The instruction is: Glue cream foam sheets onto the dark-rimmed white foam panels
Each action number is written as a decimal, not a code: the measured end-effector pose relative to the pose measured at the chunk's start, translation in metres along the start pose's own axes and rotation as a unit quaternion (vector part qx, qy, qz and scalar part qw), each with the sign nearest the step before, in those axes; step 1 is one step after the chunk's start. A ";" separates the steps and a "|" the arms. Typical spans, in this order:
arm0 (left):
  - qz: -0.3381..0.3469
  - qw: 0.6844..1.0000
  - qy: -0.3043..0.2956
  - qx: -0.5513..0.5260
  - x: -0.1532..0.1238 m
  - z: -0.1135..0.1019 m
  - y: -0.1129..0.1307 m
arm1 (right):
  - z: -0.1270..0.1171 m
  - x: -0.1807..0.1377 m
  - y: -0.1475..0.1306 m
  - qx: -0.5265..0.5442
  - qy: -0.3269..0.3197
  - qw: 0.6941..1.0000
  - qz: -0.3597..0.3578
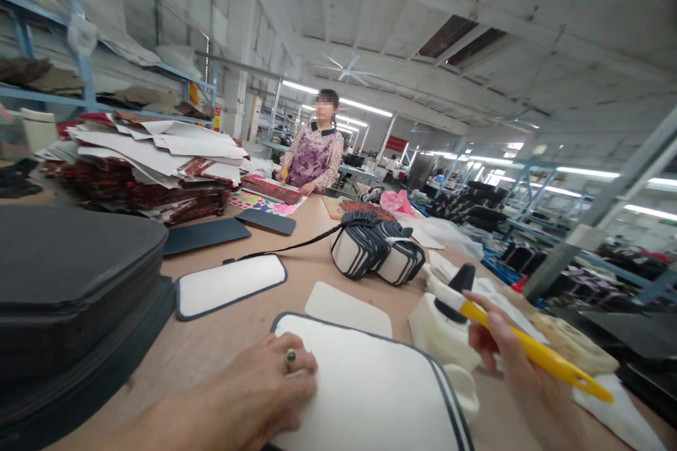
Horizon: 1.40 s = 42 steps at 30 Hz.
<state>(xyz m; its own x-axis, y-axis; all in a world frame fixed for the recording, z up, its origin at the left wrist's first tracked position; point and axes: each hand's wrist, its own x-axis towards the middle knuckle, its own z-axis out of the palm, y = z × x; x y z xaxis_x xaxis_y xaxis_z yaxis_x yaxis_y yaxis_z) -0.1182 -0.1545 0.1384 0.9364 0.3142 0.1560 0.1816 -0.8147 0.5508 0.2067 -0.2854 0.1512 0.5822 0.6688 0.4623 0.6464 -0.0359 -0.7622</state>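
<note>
My left hand (278,373), a ring on one finger, lies on the left side of a large white panel (381,387) with a dark border. Its fingers are bent and closed on that side; the thumb is mostly hidden. A flat brush (544,356) with a yellow handle is held in my right hand (502,345), fingers closed round the handle. The brush's pale bristles are level with the mouth of a white plastic container (438,331) with a black spout; whether they touch it I cannot tell. A plain pale sheet (349,309) lies partly under the panel's far edge.
Dark stacked pieces (79,282) rise at the left. A narrow white panel (233,285) and a strapped bundle of bordered pieces (375,246) lie farther back. Behind a pile of sheets (153,162), another person (314,148) stands at the table's far end. Cloth (574,342) lies right.
</note>
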 end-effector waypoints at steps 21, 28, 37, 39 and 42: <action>-0.012 0.995 -0.068 0.066 0.142 0.058 -0.191 | 0.248 0.128 0.092 0.029 -0.415 0.909 -0.011; -0.041 0.997 -0.043 0.047 0.147 0.067 -0.192 | 0.156 0.145 0.139 -0.111 -0.347 0.931 0.004; -0.086 0.995 -0.032 0.040 0.148 0.066 -0.187 | 0.210 0.130 0.083 -0.033 -0.401 0.915 -0.020; -0.062 0.996 -0.030 0.052 0.147 0.070 -0.188 | 0.227 0.126 0.080 -0.028 -0.426 0.904 -0.027; -0.039 0.997 -0.026 0.060 0.147 0.075 -0.192 | 0.215 0.127 0.095 -0.061 -0.422 0.904 -0.029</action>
<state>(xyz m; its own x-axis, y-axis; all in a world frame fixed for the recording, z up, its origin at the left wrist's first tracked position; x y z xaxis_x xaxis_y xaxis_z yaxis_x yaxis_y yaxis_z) 0.0071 0.0113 -0.0061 0.9318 0.3556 0.0728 0.2859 -0.8426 0.4563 0.2368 -0.0442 0.0401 -0.0054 0.9987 -0.0502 0.7433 -0.0295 -0.6683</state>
